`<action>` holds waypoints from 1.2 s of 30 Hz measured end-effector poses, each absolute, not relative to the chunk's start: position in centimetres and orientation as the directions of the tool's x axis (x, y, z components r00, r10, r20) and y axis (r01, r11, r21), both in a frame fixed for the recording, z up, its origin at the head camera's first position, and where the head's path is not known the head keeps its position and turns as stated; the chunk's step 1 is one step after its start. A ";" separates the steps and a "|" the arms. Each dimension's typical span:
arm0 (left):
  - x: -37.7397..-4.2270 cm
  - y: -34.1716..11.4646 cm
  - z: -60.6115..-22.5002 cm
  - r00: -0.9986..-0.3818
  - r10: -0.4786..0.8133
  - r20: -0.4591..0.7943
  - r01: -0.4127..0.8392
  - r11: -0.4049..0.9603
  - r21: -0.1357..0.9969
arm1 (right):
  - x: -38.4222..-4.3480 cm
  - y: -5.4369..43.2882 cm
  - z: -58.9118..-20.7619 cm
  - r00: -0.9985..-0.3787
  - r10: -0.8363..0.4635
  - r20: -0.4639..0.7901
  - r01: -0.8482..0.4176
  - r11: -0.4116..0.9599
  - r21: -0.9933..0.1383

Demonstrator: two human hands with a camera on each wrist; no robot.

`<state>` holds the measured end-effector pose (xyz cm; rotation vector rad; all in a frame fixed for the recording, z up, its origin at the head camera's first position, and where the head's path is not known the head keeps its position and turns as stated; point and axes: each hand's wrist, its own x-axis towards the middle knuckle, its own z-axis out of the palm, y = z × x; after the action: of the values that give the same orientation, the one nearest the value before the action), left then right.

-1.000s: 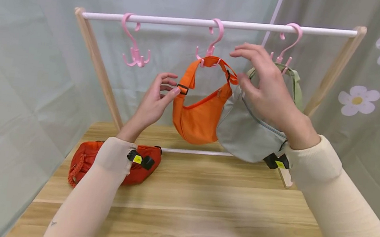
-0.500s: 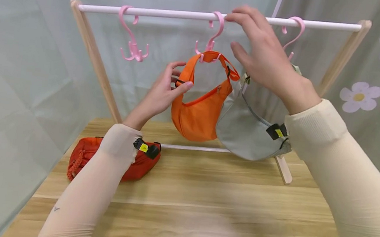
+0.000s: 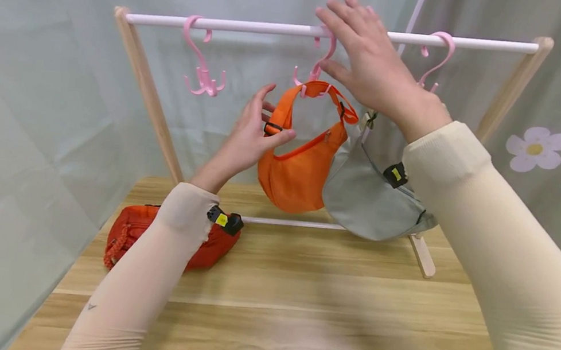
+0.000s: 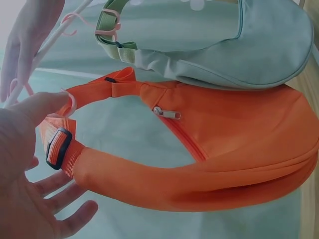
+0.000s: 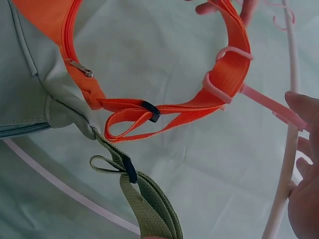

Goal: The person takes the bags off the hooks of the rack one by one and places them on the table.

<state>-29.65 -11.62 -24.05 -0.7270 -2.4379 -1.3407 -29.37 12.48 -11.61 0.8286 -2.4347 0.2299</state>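
An orange crossbody bag (image 3: 297,183) hangs by its strap from the middle pink hook (image 5: 269,104) on the white rail (image 3: 256,26). My left hand (image 3: 248,139) is at the left side of that strap. In the left wrist view its thumb lies near the black buckle (image 4: 59,148), with the other fingers loosely spread behind the strap. My right hand (image 3: 371,64) is up at the rail, its fingers extended over the top of the middle hook. In the right wrist view the thumb touches the hook's stem or lies very near it.
A grey bag (image 3: 371,202) with a green strap hangs from the right pink hook (image 3: 441,57). The left pink hook (image 3: 205,77) carries no bag. A red waist bag (image 3: 220,246) lies on the wooden table (image 3: 272,289), partly behind my left forearm. Wooden posts (image 3: 147,90) support the rail.
My right hand has risen and moved left from before the grey bag to the top of the middle hook. My left hand has shifted right and slightly up at the strap.
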 end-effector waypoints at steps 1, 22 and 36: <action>-29.6 -11.5 -24.1 -0.843 0.287 0.455 0.538 0.461 0.706 | -29.5 12.5 -11.6 -0.658 -0.515 0.550 -0.605 0.796 0.021; -29.4 -8.0 -25.8 -0.798 0.043 0.601 0.524 0.544 0.656 | -31.0 11.8 -12.3 -0.578 -0.536 0.615 -0.619 0.780 0.097; -30.0 -8.7 -26.1 -0.754 -0.020 0.656 0.522 0.588 0.618 | -31.2 11.3 -12.7 -0.582 -0.490 0.649 -0.612 0.790 0.048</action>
<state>-30.01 -8.75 -26.08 -0.3968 -2.1929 -1.1271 -31.25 11.35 -12.68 0.8124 -2.3090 0.2364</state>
